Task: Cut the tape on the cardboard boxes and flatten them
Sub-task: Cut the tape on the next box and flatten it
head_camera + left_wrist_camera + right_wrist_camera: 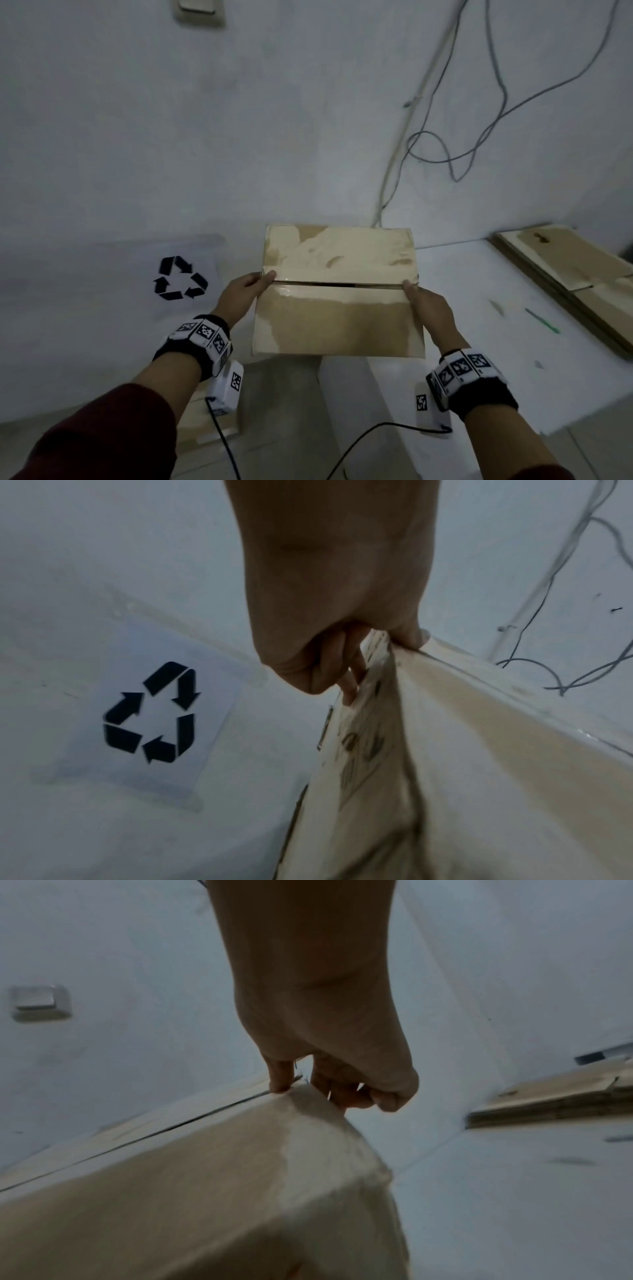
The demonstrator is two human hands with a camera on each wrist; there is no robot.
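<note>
Box held between both hands, left hand and right hand fingers pinching its split, tape-cut top seam; flattening judged pending; flattened cardboard stack lies right of the fingers.

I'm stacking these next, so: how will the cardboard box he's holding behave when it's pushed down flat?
The cardboard box probably folds easily: its top seam already gapes. It looks light, since the left hand and right hand lift it by pinching the edges. The glossy tape may feel slick.
</note>
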